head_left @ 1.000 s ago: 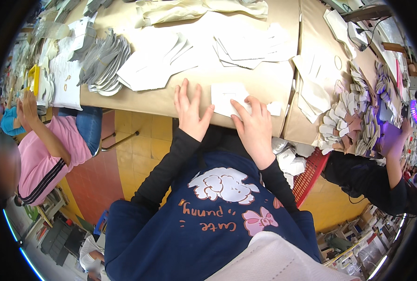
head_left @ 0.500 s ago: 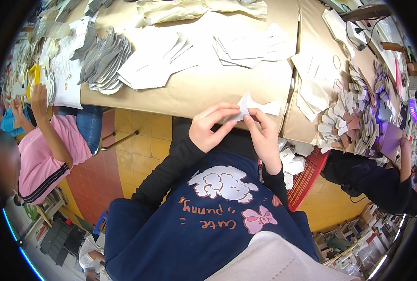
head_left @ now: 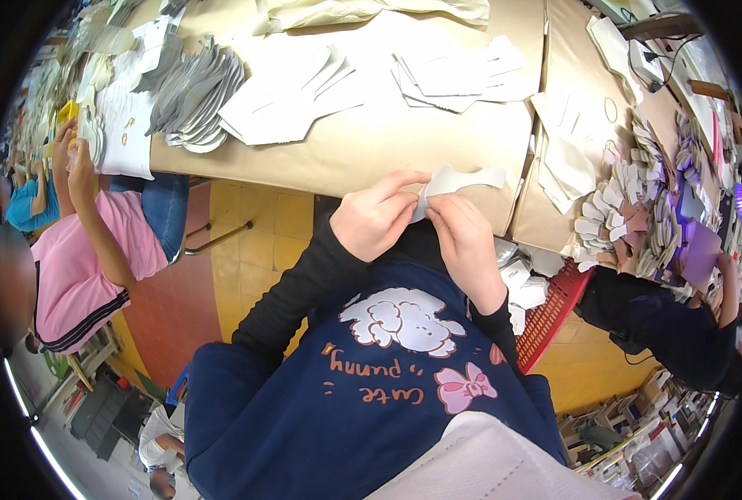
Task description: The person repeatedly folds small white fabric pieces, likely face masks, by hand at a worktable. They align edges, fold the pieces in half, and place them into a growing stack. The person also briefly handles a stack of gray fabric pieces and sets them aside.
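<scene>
Between my two hands, at the near edge of the table, is a pale grey-white curved cut piece (head_left: 469,177) of thin sheet material. My left hand (head_left: 372,218) pinches its left end, with the fingers bent over it. Thumb and fingertips of my right hand (head_left: 467,237) close on the same piece's lower edge, right beside the left fingertips. The piece's wider end sticks out to the right over the brown table (head_left: 329,167). My fingers hide the part they grip.
Beyond my hands lie white cut-piece stacks (head_left: 287,108) and a fanned grey stack (head_left: 192,104). More small pieces (head_left: 608,204) crowd the right table. A red basket (head_left: 554,312) holding white pieces stands at my right. Co-workers sit on both sides, one in a pink shirt (head_left: 83,271).
Both hands have shifted their grip along the piece, and more of it now shows above my fingers. My left fingers have curled in closer. The co-worker on the left has brought their hands together.
</scene>
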{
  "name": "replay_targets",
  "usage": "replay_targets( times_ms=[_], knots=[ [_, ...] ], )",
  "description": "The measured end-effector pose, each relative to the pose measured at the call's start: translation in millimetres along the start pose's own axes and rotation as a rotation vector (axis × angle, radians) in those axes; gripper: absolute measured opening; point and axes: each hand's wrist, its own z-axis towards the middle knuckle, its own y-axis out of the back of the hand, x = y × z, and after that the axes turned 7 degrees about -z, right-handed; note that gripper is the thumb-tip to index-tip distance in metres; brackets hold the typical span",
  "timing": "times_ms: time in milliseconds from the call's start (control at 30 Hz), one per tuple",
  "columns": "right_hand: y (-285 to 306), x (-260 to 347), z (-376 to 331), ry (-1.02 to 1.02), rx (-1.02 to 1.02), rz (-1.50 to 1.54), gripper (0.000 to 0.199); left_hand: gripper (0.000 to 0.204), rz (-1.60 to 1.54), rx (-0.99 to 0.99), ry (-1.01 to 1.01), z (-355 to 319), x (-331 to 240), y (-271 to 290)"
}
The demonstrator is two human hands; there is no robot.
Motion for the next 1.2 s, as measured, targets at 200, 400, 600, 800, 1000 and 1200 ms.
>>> replay_targets(
  times_ms=[200, 400, 600, 800, 1000, 1200],
  knots=[
    [-0.5, 4.3, -2.1, 0.053, -0.004, -0.111, 0.012, 0.005, 0.159, 0.003, 0.036, 0.9, -4.1, 1.2],
    [3.6, 1.1, -11.2, -0.294, -0.063, 0.356, 0.012, 0.006, -0.648, -0.213, 0.495, 2.9, 13.8, 5.8],
    [31.3, -10.7, -29.2, -0.468, -0.294, 0.732, 0.011, 0.008, -1.123, -0.149, 0.631, 1.5, 35.3, 15.8],
    [78.2, -19.0, -47.9, -0.397, -0.681, 0.729, 0.01, 0.009, -1.114, -0.124, 0.682, 2.2, 39.3, 14.9],
    [105.3, -7.0, -50.7, -0.378, -0.755, 0.418, 0.007, 0.01, -1.11, -0.09, 0.724, 1.2, 52.5, 24.2],
    [45.7, -4.6, -2.1, -0.171, -0.063, -0.163, 0.02, 0.011, -1.235, 0.053, 0.739, -0.3, 52.4, 26.4]
  ],
)
